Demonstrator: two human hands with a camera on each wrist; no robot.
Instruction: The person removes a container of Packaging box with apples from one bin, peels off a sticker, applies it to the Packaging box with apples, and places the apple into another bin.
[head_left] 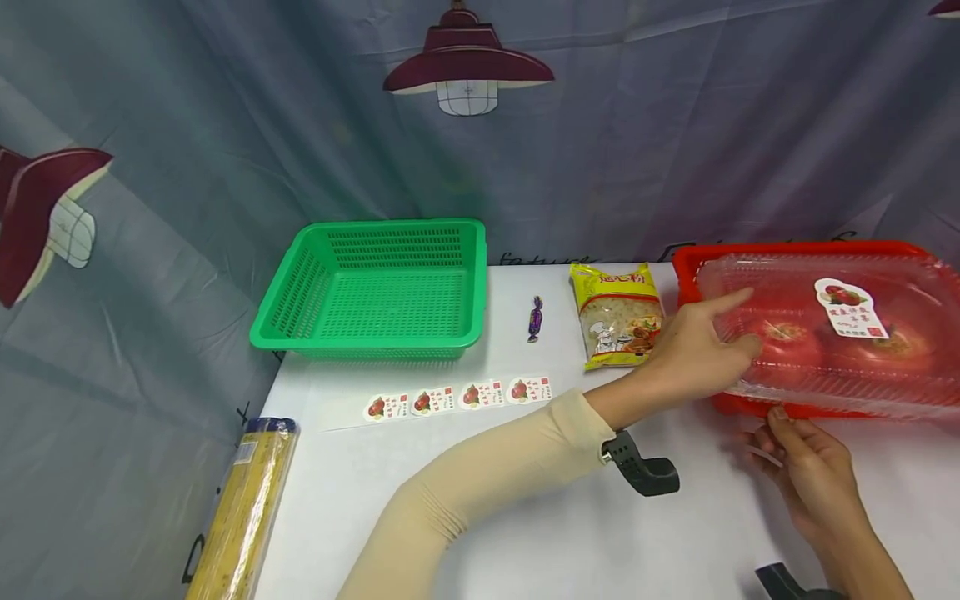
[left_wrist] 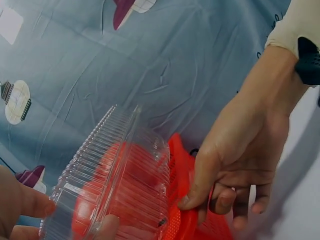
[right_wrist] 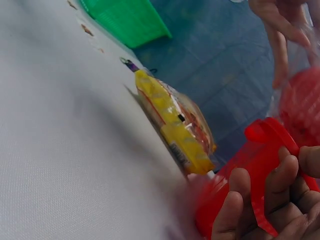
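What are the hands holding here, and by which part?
The left hand grips the clear plastic box by its left end. The right hand holds the red basket by its near rim.

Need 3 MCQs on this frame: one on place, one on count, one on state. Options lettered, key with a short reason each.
1. Where does the clear tomato box sit?
A. in the green basket
B. on the red basket
C. on the bare table

2. How many stickers are on the strip?
A. two
B. four
C. six

3. What is the left hand doing?
A. resting flat on the table
B. holding the candy
C. holding the box's end

Key: 1 B, the box lies across the red basket. 2 B, four tomato stickers show in the head view. 3 C, its fingers lie on the lid and the thumb at the box's end.
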